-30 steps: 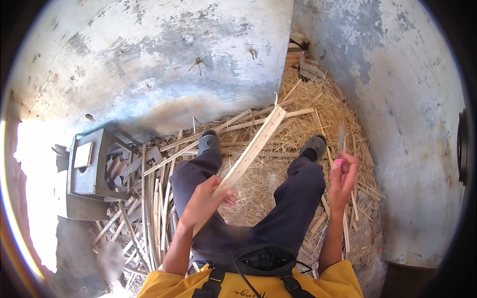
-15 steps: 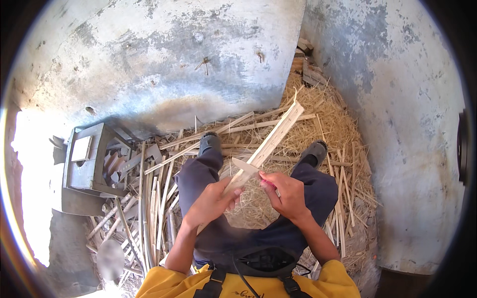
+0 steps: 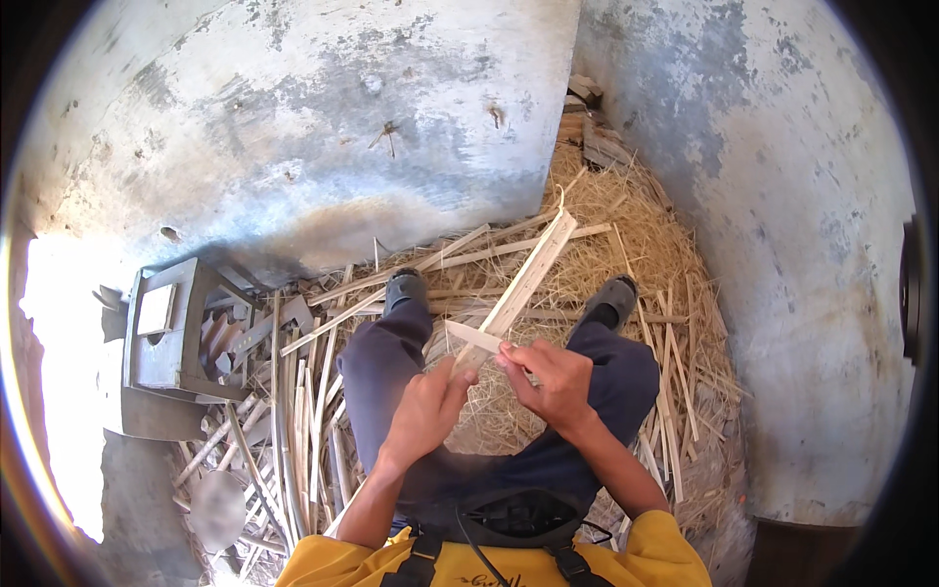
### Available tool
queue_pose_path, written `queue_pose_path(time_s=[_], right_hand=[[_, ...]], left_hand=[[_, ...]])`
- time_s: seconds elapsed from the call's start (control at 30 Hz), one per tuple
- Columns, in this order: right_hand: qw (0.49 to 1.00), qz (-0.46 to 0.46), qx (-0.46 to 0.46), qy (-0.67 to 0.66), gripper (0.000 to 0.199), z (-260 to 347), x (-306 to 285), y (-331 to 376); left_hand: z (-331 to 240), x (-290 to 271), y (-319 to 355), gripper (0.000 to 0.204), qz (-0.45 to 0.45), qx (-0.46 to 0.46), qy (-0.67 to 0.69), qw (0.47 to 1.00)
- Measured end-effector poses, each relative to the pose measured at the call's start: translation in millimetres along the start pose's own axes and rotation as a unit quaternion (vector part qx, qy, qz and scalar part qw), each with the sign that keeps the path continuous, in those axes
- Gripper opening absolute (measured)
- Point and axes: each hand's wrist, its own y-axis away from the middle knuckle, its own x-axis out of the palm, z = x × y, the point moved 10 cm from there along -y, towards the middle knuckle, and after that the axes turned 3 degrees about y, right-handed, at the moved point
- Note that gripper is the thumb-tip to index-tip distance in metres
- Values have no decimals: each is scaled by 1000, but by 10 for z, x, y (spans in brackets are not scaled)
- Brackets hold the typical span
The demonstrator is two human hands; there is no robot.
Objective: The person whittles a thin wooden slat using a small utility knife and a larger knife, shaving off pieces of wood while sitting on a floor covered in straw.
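My left hand (image 3: 424, 409) is closed round a flat, pale wooden strip (image 3: 529, 278), which slants up and away to the right over the gap between my legs. From the strip's far end a thin curled sliver (image 3: 560, 196) sticks up. In my right hand (image 3: 554, 383) is a knife (image 3: 471, 337); its blade lies across the strip just beyond my left fingers, the tip pointing left. My right fingers hide the handle. The strip's near end is covered by my left hand and forearm.
Long wooden strips (image 3: 315, 411) lie piled on the left, with straw-like shavings (image 3: 626, 210) ahead and right. A grey wooden box frame (image 3: 161, 328) stands at the left. Worn walls (image 3: 323, 108) rise in front and on the right. My shoes (image 3: 405, 287) rest among the strips.
My left hand has shifted nearer to me along the strip. The blade has moved slightly nearer too, still across the strip. The whole view has turned slightly.
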Motion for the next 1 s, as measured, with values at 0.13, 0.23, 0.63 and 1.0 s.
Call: queue_pose_path(time_s=[0.13, 0.23, 0.63, 1.0], right_hand=[[1000, -4, -5, 21, 9, -47, -65, -28], [995, -93, 4, 41, 6, -331, -290, -61], [996, -76, 45, 5, 9, -400, -637, -218], [1000, 6, -6, 14, 9, -389, -607, -514]], left_hand=[[54, 49, 8, 25, 2, -14, -12, 1000], [32, 69, 109, 25, 15, -28, -32, 999], [49, -6, 404, 24, 12, -36, -29, 999], [-200, -76, 454, 19, -75, 31, -134, 988]])
